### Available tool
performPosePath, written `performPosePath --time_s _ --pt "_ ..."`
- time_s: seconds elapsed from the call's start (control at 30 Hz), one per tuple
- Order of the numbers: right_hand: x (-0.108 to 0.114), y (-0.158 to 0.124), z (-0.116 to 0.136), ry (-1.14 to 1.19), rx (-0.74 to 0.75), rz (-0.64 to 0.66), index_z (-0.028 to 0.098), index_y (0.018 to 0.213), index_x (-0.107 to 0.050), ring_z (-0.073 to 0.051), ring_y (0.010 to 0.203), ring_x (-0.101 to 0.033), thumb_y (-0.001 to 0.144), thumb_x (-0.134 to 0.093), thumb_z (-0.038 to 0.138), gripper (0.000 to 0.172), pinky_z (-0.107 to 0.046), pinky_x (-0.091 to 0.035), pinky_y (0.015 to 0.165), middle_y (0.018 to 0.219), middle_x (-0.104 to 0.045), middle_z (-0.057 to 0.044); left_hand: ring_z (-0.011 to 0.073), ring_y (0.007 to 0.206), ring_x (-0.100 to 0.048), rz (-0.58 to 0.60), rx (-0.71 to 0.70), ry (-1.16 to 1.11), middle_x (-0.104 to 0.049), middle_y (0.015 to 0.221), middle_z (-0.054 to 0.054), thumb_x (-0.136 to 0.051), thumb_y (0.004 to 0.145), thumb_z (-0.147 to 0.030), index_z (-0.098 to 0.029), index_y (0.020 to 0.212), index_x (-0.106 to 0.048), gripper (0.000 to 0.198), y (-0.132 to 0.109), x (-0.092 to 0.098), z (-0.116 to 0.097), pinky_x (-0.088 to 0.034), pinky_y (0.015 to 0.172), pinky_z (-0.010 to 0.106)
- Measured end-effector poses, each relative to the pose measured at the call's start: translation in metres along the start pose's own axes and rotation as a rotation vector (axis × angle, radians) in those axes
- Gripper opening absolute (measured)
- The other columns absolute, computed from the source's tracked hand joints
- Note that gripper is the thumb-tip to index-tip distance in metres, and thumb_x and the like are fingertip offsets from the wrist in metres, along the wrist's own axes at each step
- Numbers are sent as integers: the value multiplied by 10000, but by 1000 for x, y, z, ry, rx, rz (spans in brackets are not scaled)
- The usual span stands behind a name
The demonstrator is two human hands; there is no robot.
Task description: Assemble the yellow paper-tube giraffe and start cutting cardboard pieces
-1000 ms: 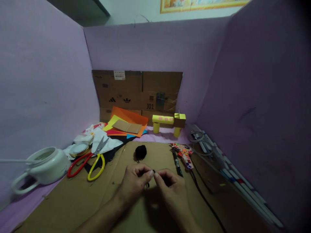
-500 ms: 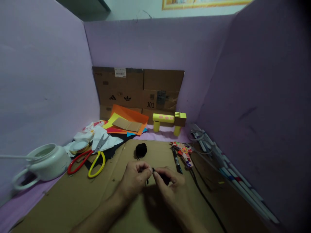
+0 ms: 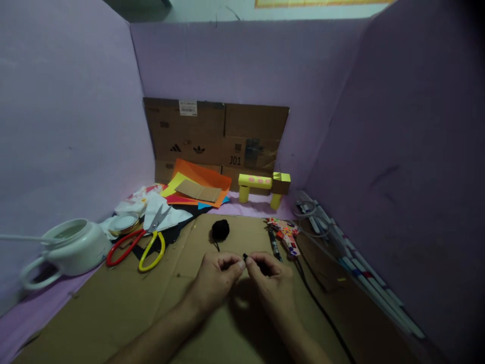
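My left hand [image 3: 217, 279] and my right hand [image 3: 270, 279] meet fingertip to fingertip low over a brown cardboard sheet [image 3: 113, 313]. Both are closed in a pinch on a small black piece [image 3: 245, 257] between them; I cannot make out what it is. A black fuzzy pompom [image 3: 220, 229] lies on the cardboard just beyond my hands. To the right of it lie a black marker [image 3: 274, 244] and a colourful patterned paper piece [image 3: 286, 234].
Red and yellow scissors [image 3: 140, 245] lie at left beside a white pot [image 3: 68, 246] and tape roll [image 3: 122, 223]. Coloured paper sheets [image 3: 199, 189] and a yellow paper figure [image 3: 263, 187] sit before a cardboard panel [image 3: 215, 136]. Pens [image 3: 359, 273] line the right wall. A black cable [image 3: 318, 308] runs toward me.
My hands have stayed together, fingers working the small black piece. The camera has tipped down slightly, so everything sits a little higher in view.
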State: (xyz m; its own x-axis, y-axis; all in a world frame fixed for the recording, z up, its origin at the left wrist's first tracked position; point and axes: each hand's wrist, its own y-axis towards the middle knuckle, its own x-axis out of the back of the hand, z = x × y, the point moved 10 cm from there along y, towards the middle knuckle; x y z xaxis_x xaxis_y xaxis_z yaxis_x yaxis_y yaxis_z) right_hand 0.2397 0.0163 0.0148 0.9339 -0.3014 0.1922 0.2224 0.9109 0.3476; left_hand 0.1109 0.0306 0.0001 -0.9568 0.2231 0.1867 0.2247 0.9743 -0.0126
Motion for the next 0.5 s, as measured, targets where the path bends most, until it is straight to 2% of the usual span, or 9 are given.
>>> performPosePath --time_s 0.1,0.23,0.37,0.5 --pt "0 1 -6 119 -116 -14 180 590 -651 -171 571 -578 657 -607 328 168 -254 -441 545 576 -639 -21 94 512 -376 12 11 6 -462 512 -16 -525 700 -405 -137 570 -561 300 -2 -5 0 -285 507 227" --pt "-4 1 -18 234 -240 -18 173 576 -656 -181 597 -567 603 -645 363 193 -265 -437 570 578 -633 -27 103 545 -375 4 0 -3 -463 552 -13 -529 685 -397 -130 611 -588 284 -3 -5 -5 -292 524 232" --pt "-11 0 -31 341 -319 -8 168 579 -653 -160 572 -524 574 -675 386 219 -254 -414 549 560 -593 -10 128 604 -421 11 -14 43 -512 595 11 -507 700 -360 -118 627 -617 275 -4 -7 -5 -328 570 247" --pt "-12 0 -37 430 -361 -17 170 619 -645 -120 526 -447 555 -710 403 249 -227 -358 496 554 -539 23 124 578 -427 31 -14 51 -512 570 4 -493 697 -297 -122 612 -621 233 -6 -12 -3 -328 552 246"
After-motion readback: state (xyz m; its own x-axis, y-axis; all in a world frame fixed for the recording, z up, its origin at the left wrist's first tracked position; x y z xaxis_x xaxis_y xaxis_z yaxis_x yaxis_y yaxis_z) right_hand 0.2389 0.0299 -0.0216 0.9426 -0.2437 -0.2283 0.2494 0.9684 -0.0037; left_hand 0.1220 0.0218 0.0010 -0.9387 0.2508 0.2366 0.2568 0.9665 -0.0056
